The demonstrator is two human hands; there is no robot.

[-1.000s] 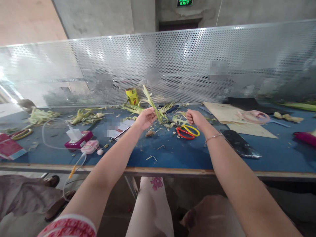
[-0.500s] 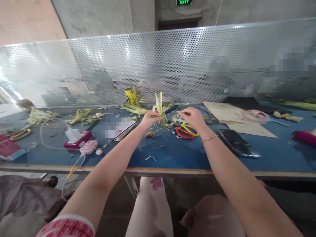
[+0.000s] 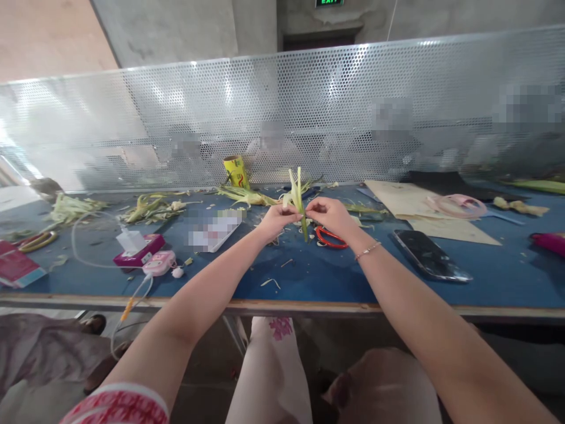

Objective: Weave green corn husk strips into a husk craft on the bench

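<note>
Green leaf strips (image 3: 296, 185) stand upright, pinched between the left grip (image 3: 276, 219) and the right grip (image 3: 330, 215), both clenched on them just above the blue bench (image 3: 318, 274). Red scissors (image 3: 327, 239) lie beside the right grip; a dark phone (image 3: 430, 256) lies further right.

Blue tabletop (image 3: 309, 277), wooden front edge. Middle: red scissors (image 3: 329, 237); husk scraps (image 3: 247, 197) toward far edge; yellow can (image 3: 236, 171) at far edge. Right half: black phone (image 3: 430, 255), cardboard sheet (image 3: 415, 206) behind it. Left half: husk heaps (image 3: 152, 206), pink power bank (image 3: 139, 254) bearing white charger (image 3: 130, 240), red booklet (image 3: 15, 268) at left edge.
</note>
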